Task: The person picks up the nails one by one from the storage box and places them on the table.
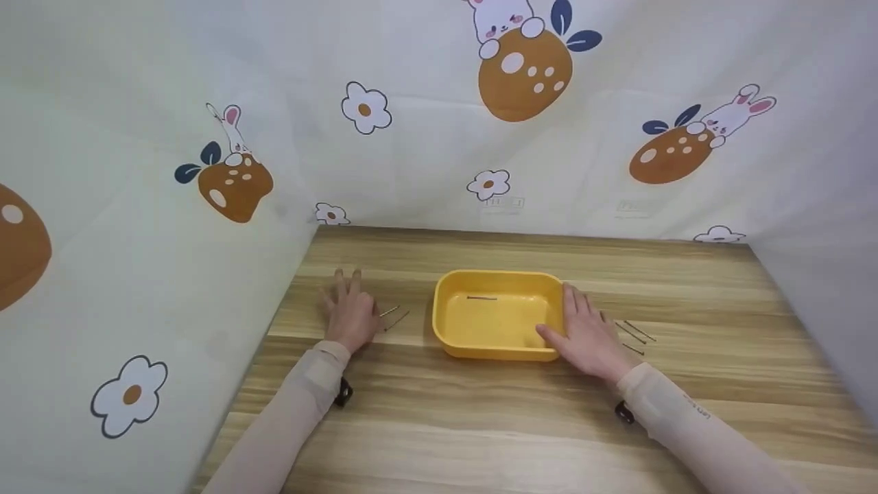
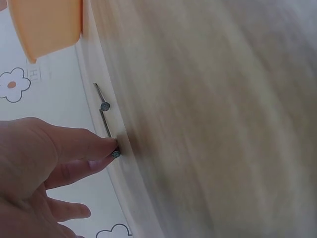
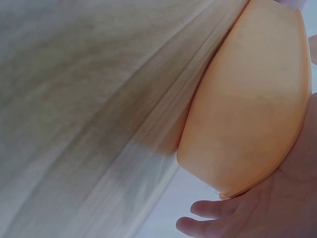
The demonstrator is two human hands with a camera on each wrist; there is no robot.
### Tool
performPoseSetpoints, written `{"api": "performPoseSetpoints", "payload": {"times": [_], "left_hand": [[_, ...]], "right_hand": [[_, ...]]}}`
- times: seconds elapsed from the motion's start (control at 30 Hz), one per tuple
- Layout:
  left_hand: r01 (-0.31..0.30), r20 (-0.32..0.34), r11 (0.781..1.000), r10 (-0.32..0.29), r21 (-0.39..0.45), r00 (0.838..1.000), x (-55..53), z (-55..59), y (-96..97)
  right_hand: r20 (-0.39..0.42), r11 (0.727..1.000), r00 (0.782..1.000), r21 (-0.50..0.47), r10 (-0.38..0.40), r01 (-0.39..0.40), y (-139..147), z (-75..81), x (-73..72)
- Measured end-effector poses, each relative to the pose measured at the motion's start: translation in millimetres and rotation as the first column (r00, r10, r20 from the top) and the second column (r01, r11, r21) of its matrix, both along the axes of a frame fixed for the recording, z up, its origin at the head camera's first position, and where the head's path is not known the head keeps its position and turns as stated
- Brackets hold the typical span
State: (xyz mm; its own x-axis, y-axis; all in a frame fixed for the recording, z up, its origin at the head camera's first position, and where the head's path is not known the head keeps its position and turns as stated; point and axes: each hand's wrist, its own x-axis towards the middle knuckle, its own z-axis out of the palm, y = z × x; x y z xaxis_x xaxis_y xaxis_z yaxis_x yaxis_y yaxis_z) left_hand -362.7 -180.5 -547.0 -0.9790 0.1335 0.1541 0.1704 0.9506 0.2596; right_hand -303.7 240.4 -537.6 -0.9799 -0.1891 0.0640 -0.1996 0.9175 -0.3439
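A yellow plastic tub (image 1: 504, 353) stands on the table with one nail (image 1: 482, 298) lying inside it. My right hand (image 1: 590, 339) grips the tub's right side, thumb over the rim and the other fingers along the outside. To the left of the tub, my left hand (image 1: 353, 315) pinches a nail (image 2: 105, 124) close to its head between thumb and index finger, the other fingers spread. That nail still lies at the tabletop. Beside it rests another nail (image 2: 100, 95), apart from the fingers. In the right wrist view, the tub's outer wall (image 3: 247, 99) hides the inside.
Several more nails (image 1: 635, 331) lie on the wood-grain table (image 1: 480, 425) just right of my right hand. White cloth (image 1: 411, 158) printed with rabbits and flowers walls off the back and both sides.
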Motion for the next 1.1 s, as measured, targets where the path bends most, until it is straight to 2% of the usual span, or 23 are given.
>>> {"api": "performPoseSetpoints", "payload": {"times": [0.3,0.53,0.73,0.87,0.97,1.1], "left_hand": [[-0.025,0.016,1.000,0.025,0.007,1.000,1.4,4.2,2.5],[-0.017,-0.009,0.999,0.018,0.052,1.000,2.2,14.5,13.7],[0.028,-0.088,0.991,-0.017,0.130,0.996,3.8,26.8,36.2],[0.064,-0.133,0.987,-0.044,0.147,0.990,4.2,32.8,52.9],[0.093,-0.144,0.980,-0.069,0.174,0.987,3.0,34.8,65.8],[0.161,-0.148,0.967,-0.133,0.196,0.980,-1.6,34.5,84.2]], "right_hand": [[0.023,1.000,1.000,-0.005,-0.006,0.006,0,0.6,-0.4],[0.013,1.000,1.000,-0.012,-0.009,0.010,-1,-0.6,0.1],[0.022,1.000,1.000,-0.007,-0.007,0.007,-1,-0.5,0.3],[0.013,1.000,1.000,-0.005,0.000,0.000,-1,-1.0,-0.1],[0.013,1.000,1.000,-0.004,0.002,-0.002,-1,-1.1,-0.4],[0.027,1.000,1.000,0.002,0.000,0.000,0,-0.2,-0.7]]}}
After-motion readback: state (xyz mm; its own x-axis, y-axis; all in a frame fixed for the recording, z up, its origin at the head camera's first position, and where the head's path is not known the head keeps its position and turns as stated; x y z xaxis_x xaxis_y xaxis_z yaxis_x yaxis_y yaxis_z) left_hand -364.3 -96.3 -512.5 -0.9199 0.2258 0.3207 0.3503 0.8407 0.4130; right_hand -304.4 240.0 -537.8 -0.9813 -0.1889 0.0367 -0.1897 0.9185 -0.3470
